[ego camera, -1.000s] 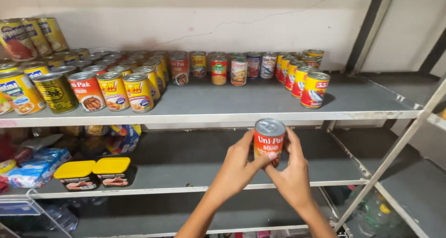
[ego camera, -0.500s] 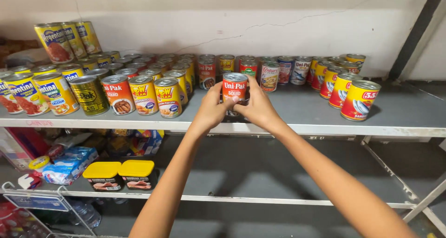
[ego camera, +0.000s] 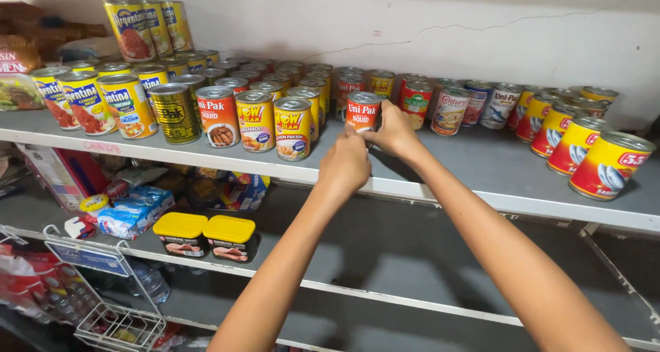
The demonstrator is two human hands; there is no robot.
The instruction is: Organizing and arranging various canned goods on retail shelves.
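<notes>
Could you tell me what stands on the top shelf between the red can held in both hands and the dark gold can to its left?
In the head view, three cans stand between the red can and the dark gold can: a red-labelled can and two yellow-labelled cans.

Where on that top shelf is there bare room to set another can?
Bare shelf runs along the front edge, from the red can in both hands (left hand, right hand) to the yellow-and-red cans at right. Left of the held can, rows of cans crowd it.
</notes>
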